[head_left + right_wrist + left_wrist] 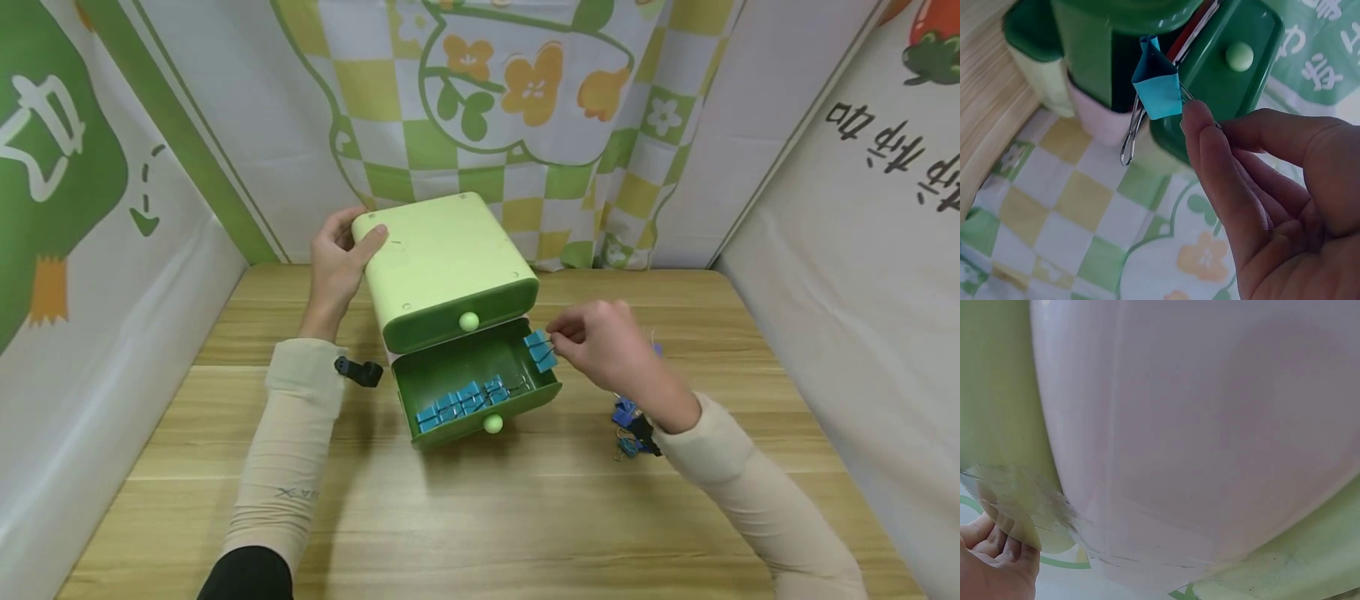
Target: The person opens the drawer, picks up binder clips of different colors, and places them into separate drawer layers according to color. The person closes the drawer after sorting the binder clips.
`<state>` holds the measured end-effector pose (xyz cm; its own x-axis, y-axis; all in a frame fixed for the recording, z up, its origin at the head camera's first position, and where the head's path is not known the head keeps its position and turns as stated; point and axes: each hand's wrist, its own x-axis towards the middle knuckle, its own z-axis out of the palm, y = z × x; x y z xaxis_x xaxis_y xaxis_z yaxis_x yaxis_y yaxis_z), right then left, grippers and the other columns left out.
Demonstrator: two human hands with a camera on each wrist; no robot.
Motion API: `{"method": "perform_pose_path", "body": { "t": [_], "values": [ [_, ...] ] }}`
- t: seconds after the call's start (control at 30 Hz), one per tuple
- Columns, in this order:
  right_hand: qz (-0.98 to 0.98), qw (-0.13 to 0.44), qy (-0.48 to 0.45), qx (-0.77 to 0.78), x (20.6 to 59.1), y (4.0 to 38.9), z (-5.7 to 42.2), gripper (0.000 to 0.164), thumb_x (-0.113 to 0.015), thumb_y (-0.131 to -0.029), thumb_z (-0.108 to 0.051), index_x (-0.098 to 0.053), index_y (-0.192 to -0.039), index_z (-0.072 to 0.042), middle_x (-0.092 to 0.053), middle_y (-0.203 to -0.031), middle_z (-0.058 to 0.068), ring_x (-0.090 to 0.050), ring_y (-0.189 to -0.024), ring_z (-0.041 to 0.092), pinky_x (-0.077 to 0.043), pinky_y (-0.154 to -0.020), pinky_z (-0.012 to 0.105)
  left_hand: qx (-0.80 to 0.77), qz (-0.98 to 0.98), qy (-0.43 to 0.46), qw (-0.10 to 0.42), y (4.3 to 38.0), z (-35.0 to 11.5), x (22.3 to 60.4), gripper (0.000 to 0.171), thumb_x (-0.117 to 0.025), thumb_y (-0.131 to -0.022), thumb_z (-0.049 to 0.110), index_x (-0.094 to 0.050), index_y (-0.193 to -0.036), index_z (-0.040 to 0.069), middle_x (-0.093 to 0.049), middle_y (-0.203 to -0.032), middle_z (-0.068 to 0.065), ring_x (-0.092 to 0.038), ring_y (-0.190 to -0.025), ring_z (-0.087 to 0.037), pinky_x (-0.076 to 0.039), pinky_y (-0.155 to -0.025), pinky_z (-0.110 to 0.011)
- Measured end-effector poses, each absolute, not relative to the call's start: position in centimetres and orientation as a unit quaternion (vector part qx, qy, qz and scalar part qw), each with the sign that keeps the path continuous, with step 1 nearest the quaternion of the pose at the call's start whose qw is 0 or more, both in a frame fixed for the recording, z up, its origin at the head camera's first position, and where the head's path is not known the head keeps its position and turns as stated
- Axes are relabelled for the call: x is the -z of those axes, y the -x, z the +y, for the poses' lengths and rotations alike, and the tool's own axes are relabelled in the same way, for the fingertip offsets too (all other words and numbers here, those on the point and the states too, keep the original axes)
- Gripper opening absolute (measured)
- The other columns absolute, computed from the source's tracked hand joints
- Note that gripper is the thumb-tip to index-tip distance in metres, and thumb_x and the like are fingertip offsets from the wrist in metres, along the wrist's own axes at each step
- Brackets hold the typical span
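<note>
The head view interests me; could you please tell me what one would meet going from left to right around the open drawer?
The person's bare left hand, the row of shiny blue binder clips in the open green drawer, the single pinched blue binder clip, the bare right hand.

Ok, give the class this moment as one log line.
left hand: grips drawer box | right hand: pinches blue clip | lower drawer: open, more clips inside

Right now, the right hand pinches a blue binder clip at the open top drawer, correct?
Not quite: the head view shows the top drawer closed; the right hand pinches the blue binder clip at the open drawer below the top one.
</note>
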<state>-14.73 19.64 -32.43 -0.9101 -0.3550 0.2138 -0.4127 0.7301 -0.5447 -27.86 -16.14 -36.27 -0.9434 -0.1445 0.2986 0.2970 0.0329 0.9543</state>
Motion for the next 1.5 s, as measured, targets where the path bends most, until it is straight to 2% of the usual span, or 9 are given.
{"method": "perform_pose_path", "body": {
  "t": [0.3,0.63,0.87,1.13,1.5],
  "values": [
    [-0.93,0.044,-0.243,-0.271,33.2,14.5,17.1,0.012,-0.07,-0.093,0.0,-0.082,-0.096,0.0,-0.081,-0.088,0.009,-0.077,-0.077,0.015,-0.064,-0.069,0.032,0.689,-0.707,0.05,0.155,27.8,-16.0,36.3,0.057,-0.078,-0.096,0.029,-0.057,-0.146,0.009,-0.063,-0.129,-0.002,-0.061,-0.112,-0.013,-0.054,-0.088,-0.019],
    [-0.932,0.002,-0.251,-0.262,34.4,14.6,15.6,0.012,-0.071,-0.092,0.0,-0.081,-0.099,0.002,-0.081,-0.093,0.012,-0.078,-0.082,0.017,-0.065,-0.073,0.032,0.69,-0.705,0.051,0.157,27.9,-16.0,36.5,0.056,-0.078,-0.096,0.029,-0.058,-0.145,0.009,-0.063,-0.129,-0.002,-0.061,-0.113,-0.013,-0.053,-0.089,-0.019],
    [-0.927,-0.053,-0.245,-0.279,35.3,15.6,16.0,0.011,-0.071,-0.094,-0.001,-0.08,-0.099,0.001,-0.081,-0.09,0.011,-0.077,-0.079,0.016,-0.064,-0.07,0.029,0.691,-0.702,0.055,0.16,27.9,-16.0,36.5,0.055,-0.078,-0.096,0.028,-0.059,-0.144,0.009,-0.063,-0.128,-0.001,-0.061,-0.111,-0.013,-0.053,-0.088,-0.019],
    [-0.924,-0.115,-0.223,-0.287,35.2,16.8,17.4,0.009,-0.075,-0.093,-0.005,-0.083,-0.097,-0.003,-0.081,-0.09,0.007,-0.074,-0.079,0.013,-0.062,-0.073,0.031,0.691,-0.703,0.055,0.163,28.0,-16.1,36.4,0.056,-0.078,-0.096,0.028,-0.059,-0.144,0.008,-0.063,-0.126,-0.001,-0.061,-0.11,-0.013,-0.053,-0.087,-0.02],
    [-0.933,-0.094,-0.171,-0.303,32.9,16.2,20.3,0.011,-0.074,-0.097,-0.015,-0.082,-0.097,-0.007,-0.08,-0.084,0.003,-0.074,-0.074,0.011,-0.06,-0.07,0.03,0.693,-0.7,0.056,0.163,27.9,-16.1,36.3,0.055,-0.078,-0.096,0.028,-0.059,-0.144,0.008,-0.063,-0.127,-0.002,-0.061,-0.111,-0.013,-0.053,-0.088,-0.02]
  ]
}}
